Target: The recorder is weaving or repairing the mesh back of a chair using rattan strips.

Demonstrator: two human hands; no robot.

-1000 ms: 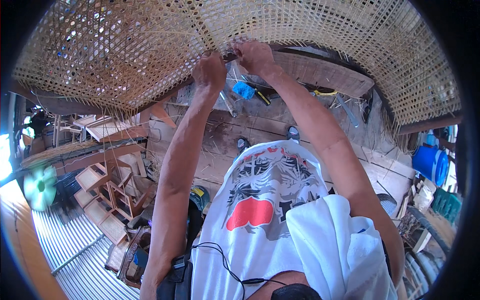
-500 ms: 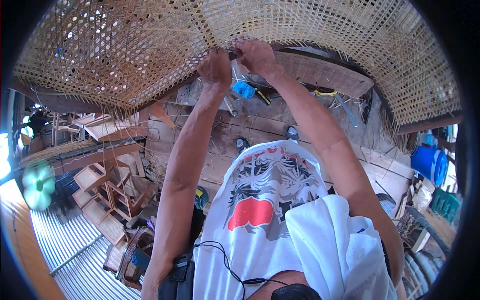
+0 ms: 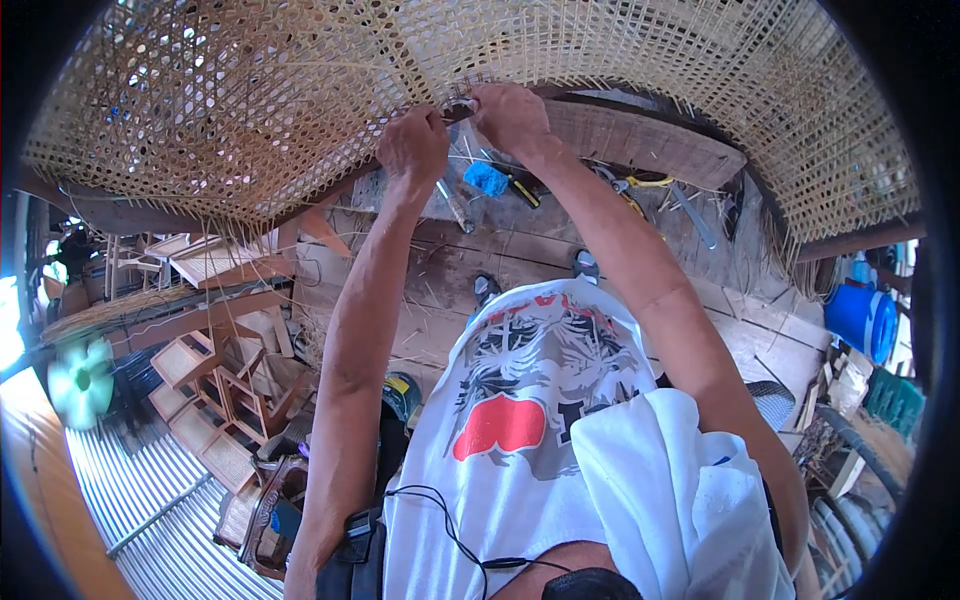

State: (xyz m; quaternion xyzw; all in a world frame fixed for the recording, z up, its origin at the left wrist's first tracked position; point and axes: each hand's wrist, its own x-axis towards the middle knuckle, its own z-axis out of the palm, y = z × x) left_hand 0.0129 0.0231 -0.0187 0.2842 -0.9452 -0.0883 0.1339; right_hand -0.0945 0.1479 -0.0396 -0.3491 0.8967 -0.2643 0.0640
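Woven cane webbing (image 3: 300,75) stretches across a dark curved wooden frame (image 3: 340,185) along the top of the view. Loose cane ends stick out along its border. At the frame's near edge, close to the middle, my left hand (image 3: 412,145) is closed with its fingers pinched. Just right of it, my right hand (image 3: 510,118) is also closed, thumb and fingertips pressed together. A short, thin pale strand, apparently cane, shows between the two hands, and both seem to grip it. The fingers hide most of it.
Below the webbing are a blue sponge-like block (image 3: 486,179), a screwdriver (image 3: 524,191), yellow-handled pliers (image 3: 650,182) and a wooden board (image 3: 640,140). Small wooden frames (image 3: 215,400) and a green fan (image 3: 82,384) stand left. A blue container (image 3: 860,318) is at the right.
My left hand has shifted left and slightly nearer, away from my right hand, so the gap between them is wider. My right hand has barely moved.
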